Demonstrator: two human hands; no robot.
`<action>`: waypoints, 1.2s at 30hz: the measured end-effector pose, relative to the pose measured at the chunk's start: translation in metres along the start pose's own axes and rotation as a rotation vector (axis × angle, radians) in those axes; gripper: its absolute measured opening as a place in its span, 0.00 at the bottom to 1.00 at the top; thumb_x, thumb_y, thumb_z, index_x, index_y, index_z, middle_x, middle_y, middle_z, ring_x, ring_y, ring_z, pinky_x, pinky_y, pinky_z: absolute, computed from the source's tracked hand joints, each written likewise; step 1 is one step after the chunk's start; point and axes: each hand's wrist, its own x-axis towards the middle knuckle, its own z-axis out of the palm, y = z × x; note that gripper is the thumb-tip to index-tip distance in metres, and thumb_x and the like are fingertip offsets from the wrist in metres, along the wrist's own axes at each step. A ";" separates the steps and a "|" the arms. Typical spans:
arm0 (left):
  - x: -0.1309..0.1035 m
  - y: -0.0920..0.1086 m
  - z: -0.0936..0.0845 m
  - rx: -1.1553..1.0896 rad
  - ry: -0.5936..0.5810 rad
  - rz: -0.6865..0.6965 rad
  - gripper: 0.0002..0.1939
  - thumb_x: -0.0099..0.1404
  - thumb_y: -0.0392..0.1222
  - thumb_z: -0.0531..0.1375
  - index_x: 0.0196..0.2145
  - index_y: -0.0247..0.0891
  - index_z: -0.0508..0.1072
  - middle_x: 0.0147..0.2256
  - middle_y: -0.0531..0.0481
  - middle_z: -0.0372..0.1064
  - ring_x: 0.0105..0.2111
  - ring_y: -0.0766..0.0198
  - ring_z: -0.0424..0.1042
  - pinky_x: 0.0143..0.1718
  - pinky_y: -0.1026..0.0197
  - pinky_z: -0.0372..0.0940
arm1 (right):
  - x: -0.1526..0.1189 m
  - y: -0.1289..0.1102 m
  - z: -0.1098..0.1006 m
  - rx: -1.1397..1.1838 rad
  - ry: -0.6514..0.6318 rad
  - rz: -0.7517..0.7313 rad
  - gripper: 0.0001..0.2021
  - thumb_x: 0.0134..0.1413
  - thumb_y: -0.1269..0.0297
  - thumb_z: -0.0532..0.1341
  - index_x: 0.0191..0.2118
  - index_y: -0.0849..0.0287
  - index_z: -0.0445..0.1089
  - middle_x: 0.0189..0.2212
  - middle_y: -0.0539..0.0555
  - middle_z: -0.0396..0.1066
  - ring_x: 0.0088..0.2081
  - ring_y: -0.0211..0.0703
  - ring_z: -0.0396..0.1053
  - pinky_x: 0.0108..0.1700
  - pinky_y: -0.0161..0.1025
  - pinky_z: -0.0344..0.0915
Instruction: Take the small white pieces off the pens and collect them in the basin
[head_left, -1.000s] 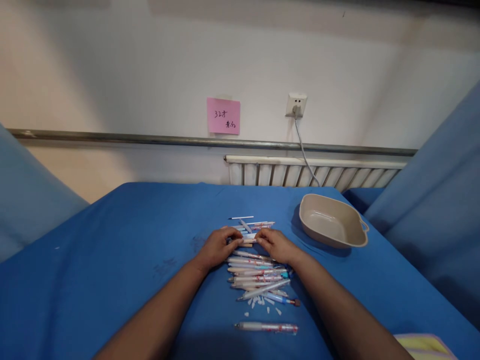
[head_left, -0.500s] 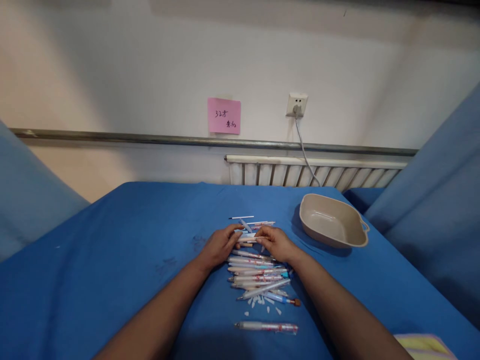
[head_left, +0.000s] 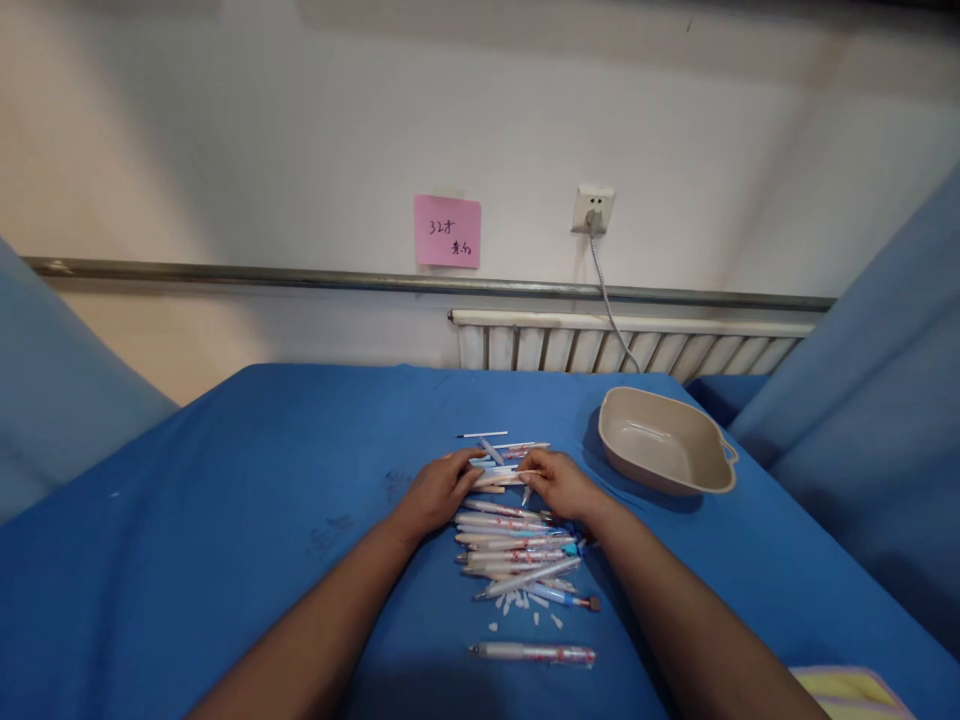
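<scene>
My left hand (head_left: 442, 485) is closed, with its thumb and fingers on the left end of a pale pen (head_left: 496, 480). Opposite it, my right hand (head_left: 559, 485) pinches at the pen's right end; its fingertips partly hide what they grip. Just beyond the fingers lie a grey-blue pen (head_left: 492, 451) and several thin refills. Nearer to me, a stack of pens (head_left: 510, 540) lies crosswise between my forearms. Small white pieces (head_left: 514, 602) are scattered below it, and a single clear-and-pink pen (head_left: 532, 653) lies apart at the front.
A beige basin (head_left: 664, 445) stands at the right on the blue cloth (head_left: 247, 500). At the bottom right lies a yellow cloth (head_left: 847, 690). A radiator (head_left: 570, 345) and a plugged-in cable (head_left: 611, 305) are behind the table; blue curtains (head_left: 885, 400) hang at both sides.
My right hand has shifted slightly to the right, away from my left hand. The left hand stays nearly in place, and the pens on the cloth look unmoved.
</scene>
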 end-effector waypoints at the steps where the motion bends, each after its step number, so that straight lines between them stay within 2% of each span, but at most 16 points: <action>1: 0.000 0.001 0.001 0.003 -0.012 0.003 0.17 0.65 0.47 0.49 0.48 0.41 0.68 0.33 0.50 0.73 0.35 0.61 0.71 0.39 0.61 0.61 | 0.000 0.000 -0.001 -0.006 -0.006 0.010 0.04 0.51 0.68 0.57 0.32 0.59 0.68 0.28 0.50 0.70 0.30 0.38 0.65 0.33 0.34 0.60; 6: -0.002 0.005 -0.002 -0.017 -0.060 0.089 0.18 0.60 0.49 0.57 0.46 0.41 0.69 0.36 0.50 0.72 0.37 0.61 0.69 0.39 0.63 0.61 | -0.002 0.000 -0.005 0.019 -0.033 0.054 0.04 0.52 0.67 0.56 0.32 0.58 0.67 0.26 0.49 0.69 0.26 0.36 0.64 0.29 0.33 0.59; 8: -0.002 0.006 -0.006 0.023 -0.069 0.126 0.13 0.62 0.47 0.54 0.41 0.40 0.71 0.37 0.50 0.72 0.37 0.61 0.69 0.39 0.63 0.60 | -0.002 0.003 -0.008 0.014 -0.031 0.074 0.04 0.53 0.66 0.56 0.33 0.58 0.67 0.27 0.49 0.69 0.25 0.35 0.64 0.28 0.32 0.59; 10: -0.001 0.006 -0.010 0.061 -0.067 0.145 0.13 0.65 0.46 0.51 0.38 0.40 0.72 0.36 0.50 0.72 0.36 0.61 0.68 0.38 0.62 0.59 | -0.002 0.007 -0.014 -0.036 0.002 0.092 0.05 0.53 0.66 0.55 0.33 0.58 0.67 0.28 0.50 0.70 0.26 0.36 0.65 0.29 0.32 0.60; 14: -0.001 0.003 -0.015 0.089 -0.046 0.150 0.14 0.66 0.45 0.49 0.38 0.39 0.71 0.35 0.49 0.71 0.35 0.61 0.66 0.38 0.61 0.59 | -0.001 0.013 -0.030 -0.217 0.083 0.085 0.04 0.52 0.67 0.56 0.32 0.59 0.68 0.30 0.52 0.71 0.32 0.39 0.66 0.34 0.34 0.59; 17: -0.002 0.002 -0.016 0.093 -0.050 0.143 0.12 0.65 0.45 0.50 0.37 0.38 0.71 0.34 0.48 0.71 0.35 0.61 0.66 0.38 0.61 0.59 | -0.001 0.013 -0.037 -0.248 0.079 0.097 0.04 0.52 0.68 0.56 0.31 0.59 0.68 0.29 0.52 0.71 0.31 0.39 0.66 0.34 0.34 0.58; 21: -0.003 0.006 -0.014 0.071 -0.052 0.156 0.10 0.62 0.45 0.54 0.35 0.38 0.71 0.34 0.49 0.70 0.36 0.61 0.66 0.40 0.60 0.59 | -0.001 0.010 -0.031 -0.130 0.057 0.095 0.05 0.52 0.66 0.56 0.31 0.59 0.68 0.28 0.50 0.70 0.30 0.37 0.66 0.33 0.33 0.60; 25: -0.004 0.013 -0.007 0.015 -0.011 0.139 0.15 0.59 0.45 0.58 0.43 0.39 0.69 0.39 0.48 0.69 0.39 0.60 0.66 0.42 0.59 0.60 | -0.001 0.001 -0.014 0.001 0.004 0.090 0.05 0.52 0.65 0.56 0.32 0.59 0.68 0.27 0.49 0.70 0.29 0.37 0.65 0.31 0.33 0.61; 29: -0.003 0.013 -0.004 0.005 -0.068 0.168 0.09 0.62 0.43 0.54 0.37 0.39 0.71 0.35 0.49 0.70 0.37 0.61 0.66 0.41 0.60 0.60 | 0.000 -0.004 -0.003 0.036 -0.040 0.049 0.04 0.51 0.67 0.57 0.32 0.59 0.68 0.28 0.49 0.70 0.31 0.37 0.66 0.33 0.34 0.61; 32: -0.002 0.009 -0.007 0.045 -0.065 0.159 0.11 0.64 0.42 0.51 0.34 0.38 0.72 0.33 0.49 0.71 0.36 0.61 0.66 0.39 0.61 0.59 | -0.001 0.001 -0.005 0.005 -0.040 0.065 0.03 0.51 0.68 0.57 0.32 0.58 0.68 0.29 0.50 0.70 0.30 0.37 0.66 0.33 0.34 0.61; 36: -0.002 0.006 -0.012 0.083 -0.020 0.136 0.10 0.63 0.42 0.52 0.34 0.38 0.72 0.32 0.49 0.70 0.35 0.61 0.66 0.39 0.60 0.59 | -0.003 0.005 -0.016 -0.153 0.027 0.058 0.03 0.50 0.68 0.59 0.33 0.58 0.69 0.32 0.51 0.68 0.31 0.37 0.65 0.34 0.34 0.61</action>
